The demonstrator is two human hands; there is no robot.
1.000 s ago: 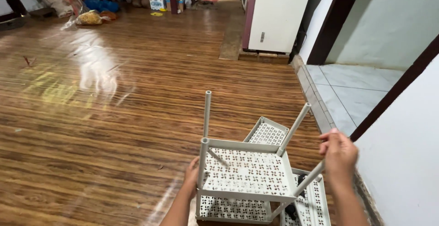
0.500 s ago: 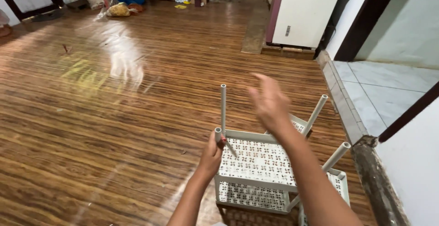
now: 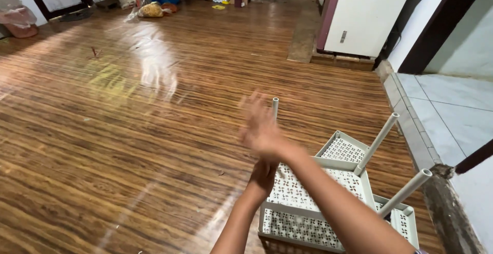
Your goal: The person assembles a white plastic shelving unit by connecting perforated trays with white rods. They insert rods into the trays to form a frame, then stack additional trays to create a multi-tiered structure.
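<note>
Two hands at a white perforated shelf rack (image 3: 328, 192) on the wood floor (image 3: 102, 130).
Right hand (image 3: 261, 125), blurred, fingers spread wide, held nothing beside an upright pole (image 3: 275, 109); left hand (image 3: 263, 176) touched the rack's corner, its grip hidden.

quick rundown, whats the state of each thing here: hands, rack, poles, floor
right hand: open, fingers spread, motion-blurred, above the left hand
left hand: at the near-left corner of the rack, grip hidden
white perforated shelf rack: partly assembled, on the floor
poles: sticking up, bare-topped
wooden floor: glossy
</note>
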